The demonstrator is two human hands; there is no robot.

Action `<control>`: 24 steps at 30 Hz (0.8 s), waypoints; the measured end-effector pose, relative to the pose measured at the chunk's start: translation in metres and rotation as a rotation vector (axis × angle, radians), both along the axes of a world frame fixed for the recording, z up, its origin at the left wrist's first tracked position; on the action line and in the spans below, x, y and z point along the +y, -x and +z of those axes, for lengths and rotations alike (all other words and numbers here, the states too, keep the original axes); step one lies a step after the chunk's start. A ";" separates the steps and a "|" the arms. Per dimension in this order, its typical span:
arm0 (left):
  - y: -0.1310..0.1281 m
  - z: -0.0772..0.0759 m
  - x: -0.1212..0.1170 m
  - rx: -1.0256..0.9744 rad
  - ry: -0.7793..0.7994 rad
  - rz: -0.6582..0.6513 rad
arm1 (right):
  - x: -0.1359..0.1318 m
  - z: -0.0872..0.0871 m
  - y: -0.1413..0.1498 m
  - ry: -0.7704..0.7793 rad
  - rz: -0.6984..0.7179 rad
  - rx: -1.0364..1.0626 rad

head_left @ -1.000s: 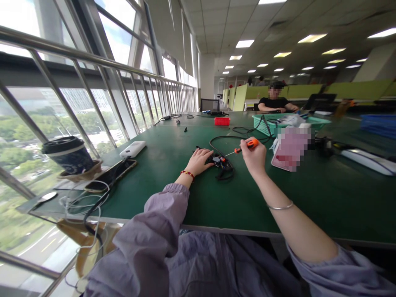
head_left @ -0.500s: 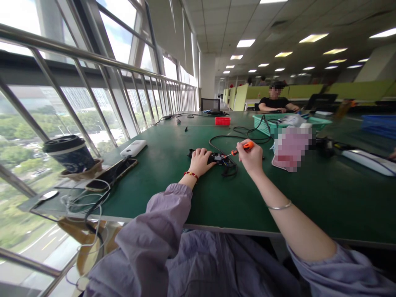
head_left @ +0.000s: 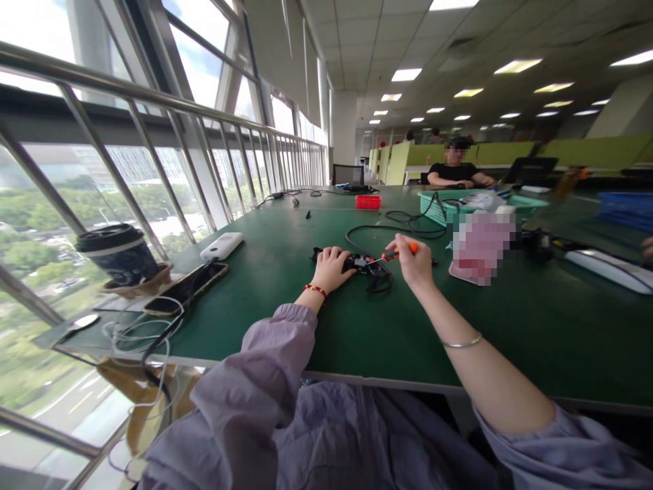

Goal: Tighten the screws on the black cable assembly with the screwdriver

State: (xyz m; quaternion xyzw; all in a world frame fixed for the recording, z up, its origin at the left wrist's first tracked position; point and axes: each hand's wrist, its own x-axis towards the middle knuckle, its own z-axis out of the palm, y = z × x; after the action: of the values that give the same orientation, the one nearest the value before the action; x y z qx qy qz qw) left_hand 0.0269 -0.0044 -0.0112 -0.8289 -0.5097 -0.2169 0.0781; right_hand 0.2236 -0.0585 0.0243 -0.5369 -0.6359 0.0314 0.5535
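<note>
My left hand is closed over a long black corded device and holds it against the table. At its right end the device lies opened, with small parts and thin wires exposed; its exact kind I cannot make out. My right hand grips an orange-and-black screwdriver. The shaft points left, and its tip is at the device's exposed end. Whether the tip sits in a screw is too small to tell.
A black cable runs behind the device toward a green basket. Beyond stands a red box. A pink phone-like item is at right. Left are a white power bank, phone and cup. A person sits opposite.
The screwdriver's handle has dropped and lies more level, as my right hand has turned slightly. My left hand stays on the device.
</note>
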 end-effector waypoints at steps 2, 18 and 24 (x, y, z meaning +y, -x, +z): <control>0.000 0.000 0.000 -0.006 0.003 -0.005 | -0.001 0.002 -0.001 -0.050 -0.013 0.058; 0.000 0.002 -0.002 -0.005 0.027 0.007 | -0.006 0.005 0.007 -0.121 0.059 0.075; 0.000 0.001 0.000 -0.005 0.025 0.011 | -0.007 0.005 0.008 -0.046 0.014 0.067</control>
State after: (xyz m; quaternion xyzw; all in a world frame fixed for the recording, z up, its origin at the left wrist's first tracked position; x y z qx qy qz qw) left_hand 0.0267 -0.0048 -0.0104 -0.8265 -0.5170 -0.2121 0.0679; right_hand 0.2156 -0.0651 0.0292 -0.5182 -0.6215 0.0387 0.5863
